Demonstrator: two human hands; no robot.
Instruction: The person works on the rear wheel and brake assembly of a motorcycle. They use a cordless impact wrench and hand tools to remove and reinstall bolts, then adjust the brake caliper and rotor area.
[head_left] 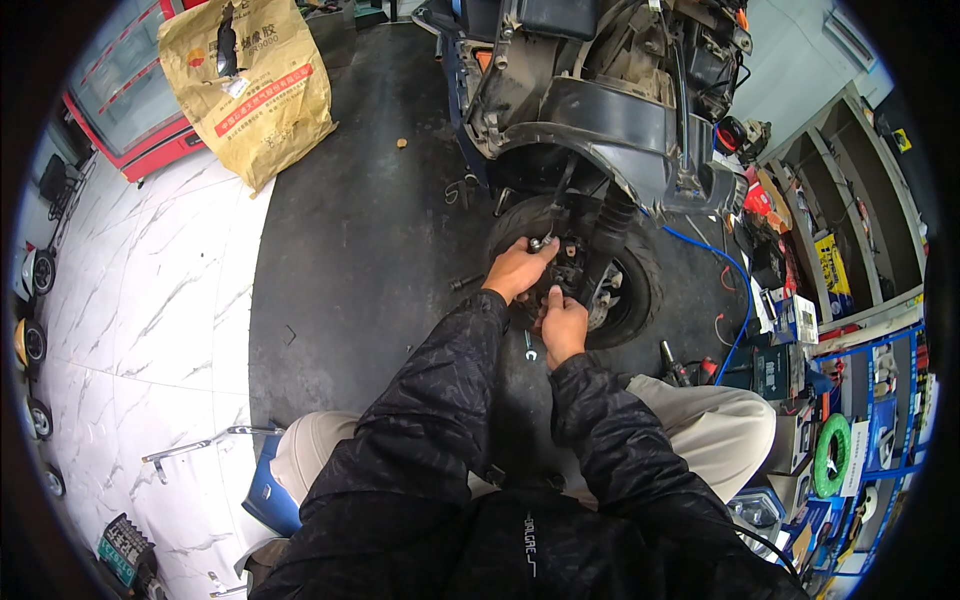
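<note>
My left hand [515, 272] is closed beside the wheel's hub, with a small shiny metal piece [541, 243] at its fingertips; its exact kind is not clear. Just below and to the right, my right hand [564, 326] is closed, thumb up, against the dark brake parts [568, 272]. What its fingers grip is hidden. Both hands are in front of a black tyre [645, 290] under the vehicle's stripped front end. A black ribbed shock absorber [612, 222] rises beside the hub. An open-ended wrench [530, 347] lies on the floor below my hands.
Black plastic bodywork [610, 115] overhangs the wheel. A blue hose [742, 275] curves along the right, near a tool with a red part [678, 368] and cluttered shelves [850, 200]. A large tan paper sack [250, 100] stands at the far left. A blue stool [271, 492] is by my left leg.
</note>
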